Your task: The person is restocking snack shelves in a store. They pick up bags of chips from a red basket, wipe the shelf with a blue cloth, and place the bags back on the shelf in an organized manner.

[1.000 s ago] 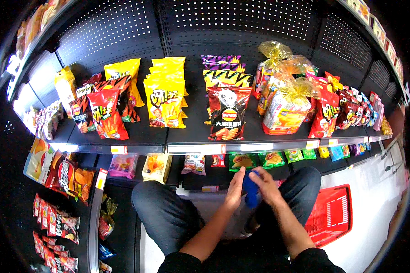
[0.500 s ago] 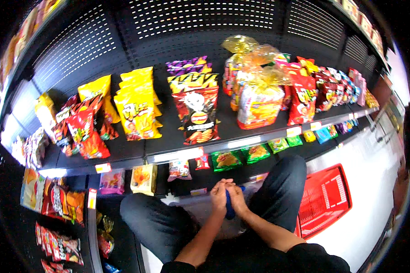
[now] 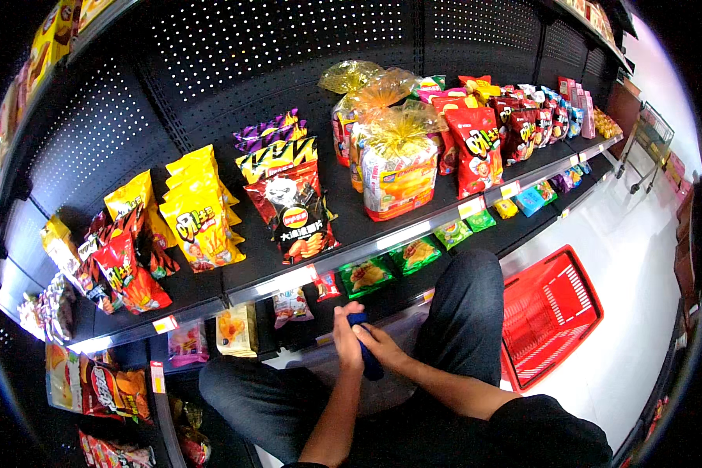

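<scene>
Between my knees, in front of the lower shelf, my two hands are together around a dark blue elongated thing (image 3: 372, 364). Its kind is hard to make out, and its middle is partly covered by fingers. My left hand (image 3: 346, 335) is closed against its left side, with its fingers pointing up. From the right, my right hand (image 3: 382, 345) wraps over it with its fingers bent. Nearest beyond the hands lie green snack bags (image 3: 368, 277) and a small red packet (image 3: 326, 286) on the lower shelf.
A black shelf (image 3: 351, 243) with a price-tag rail crosses ahead, holding yellow snack bags (image 3: 201, 214), a red-and-black chip bag (image 3: 295, 214) and a gold-topped bread pack (image 3: 399, 183). A red shopping basket (image 3: 550, 320) stands at my right on the white floor. A cart (image 3: 649, 144) is farther off.
The view has turned, so the shelf goods sit farther left and tilted. My hands have shifted slightly left and parted a little, showing more of the blue thing.
</scene>
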Tool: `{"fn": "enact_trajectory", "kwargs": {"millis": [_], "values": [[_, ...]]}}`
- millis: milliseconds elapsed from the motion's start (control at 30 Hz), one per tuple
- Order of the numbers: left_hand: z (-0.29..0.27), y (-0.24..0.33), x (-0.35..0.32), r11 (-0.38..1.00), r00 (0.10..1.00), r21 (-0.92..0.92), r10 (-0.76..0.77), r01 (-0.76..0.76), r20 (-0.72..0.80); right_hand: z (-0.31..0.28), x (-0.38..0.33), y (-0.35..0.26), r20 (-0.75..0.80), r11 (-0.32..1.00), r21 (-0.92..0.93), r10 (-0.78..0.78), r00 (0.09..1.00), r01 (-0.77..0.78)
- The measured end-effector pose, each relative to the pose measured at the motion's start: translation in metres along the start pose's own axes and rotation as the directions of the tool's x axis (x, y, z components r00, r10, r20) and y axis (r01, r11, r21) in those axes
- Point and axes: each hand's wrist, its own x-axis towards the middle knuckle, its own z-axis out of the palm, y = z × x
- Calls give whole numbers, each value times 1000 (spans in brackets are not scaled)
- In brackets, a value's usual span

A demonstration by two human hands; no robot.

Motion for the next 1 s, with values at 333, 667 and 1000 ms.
{"fn": "enact_trajectory", "kwargs": {"millis": [333,667,1000], "values": [[4,44,-8,936,987,320,112,-145,117,-17,-9,-58,91,728,640,245,965,-246],[-42,174,77,852,904,311,423,-421,64,-57,-4,-112,50,751,658,25,998,-52],[-20,290,-39,736,711,-213,676,-643,194,-114,-73,-175,-121,864,376,-312,942,334]]}}
